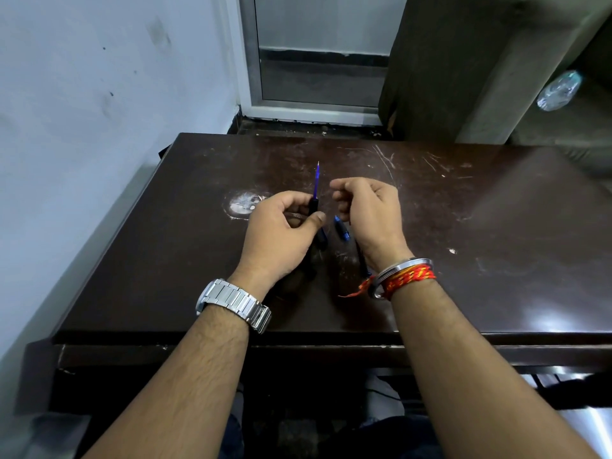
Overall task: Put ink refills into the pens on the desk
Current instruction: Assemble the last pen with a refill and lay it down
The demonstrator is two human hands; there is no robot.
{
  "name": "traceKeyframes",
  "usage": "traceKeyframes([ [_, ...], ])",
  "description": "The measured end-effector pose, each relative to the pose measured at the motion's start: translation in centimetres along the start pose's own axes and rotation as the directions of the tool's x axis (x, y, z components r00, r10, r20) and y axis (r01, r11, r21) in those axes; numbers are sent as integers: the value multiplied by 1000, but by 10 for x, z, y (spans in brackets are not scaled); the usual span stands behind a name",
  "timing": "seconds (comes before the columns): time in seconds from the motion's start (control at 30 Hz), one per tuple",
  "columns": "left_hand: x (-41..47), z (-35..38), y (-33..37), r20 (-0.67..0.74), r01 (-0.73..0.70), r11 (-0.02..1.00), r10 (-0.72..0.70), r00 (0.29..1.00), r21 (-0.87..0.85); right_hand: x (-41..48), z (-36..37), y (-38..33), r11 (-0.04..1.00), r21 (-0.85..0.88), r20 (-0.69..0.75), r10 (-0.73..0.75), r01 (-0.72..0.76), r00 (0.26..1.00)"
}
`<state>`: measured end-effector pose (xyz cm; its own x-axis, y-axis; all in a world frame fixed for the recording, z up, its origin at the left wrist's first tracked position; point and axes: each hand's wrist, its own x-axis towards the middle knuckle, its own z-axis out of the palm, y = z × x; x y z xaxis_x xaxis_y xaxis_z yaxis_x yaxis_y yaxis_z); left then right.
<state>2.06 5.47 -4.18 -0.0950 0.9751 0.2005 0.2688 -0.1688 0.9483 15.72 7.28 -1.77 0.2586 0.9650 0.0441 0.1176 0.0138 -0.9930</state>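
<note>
**Blue refill standing out of a black barrel above the table**

The left hand (281, 233) is the landmark here. Its fingers (316, 217) are clamped on a short black pen barrel (313, 207), held upright just above the dark brown, scratched wooden table (463, 226). A thin translucent blue ink refill (316, 182) sticks up out of the top of that barrel, its fine metal tip pointing away from the person.

Just to the right of the left hand, apart from it, is the right hand (371, 213). Its fingers (341, 190) are curled with the tips drawn together near the refill, not touching it; whether they pinch anything small cannot be told.

Between the two hands, lying on the table, is a small blue-and-black pen piece (341, 228). A slim black pen part (362, 260) lies under the right wrist, partly hidden. Another dark pen piece (320, 238) shows below the left thumb.

Left of the left hand, on the table surface, is a round whitish worn patch (243, 203).

The left wrist wears a silver metal-link watch (233, 304); the right wrist wears a silver bangle (402, 268) and a red-and-yellow braided thread (409, 278).
</note>
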Motion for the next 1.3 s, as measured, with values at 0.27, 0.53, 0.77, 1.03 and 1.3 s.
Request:
traceKeyframes([
  [0.27,1,-2,2,-74,-9,1000,11,997,22,-5,-4,4,697,-697,113,-128,171,985],
  [0.53,0,-1,0,-58,-1,999,4,998,51,-5,-1,11,540,-828,150,-47,152,988],
  [0.77,-2,0,1,38,-3,998,1,999,60,0,1,-2,988,-94,-122,-136,124,983],
  [1.03,-3,1,1,120,-13,994,-1,993,110,-2,3,-13,903,405,-144,-94,145,985],
  [1.3,-5,0,4,118,-23,994,11,993,105,-6,2,-14,939,321,-49,-117,127,992],
])
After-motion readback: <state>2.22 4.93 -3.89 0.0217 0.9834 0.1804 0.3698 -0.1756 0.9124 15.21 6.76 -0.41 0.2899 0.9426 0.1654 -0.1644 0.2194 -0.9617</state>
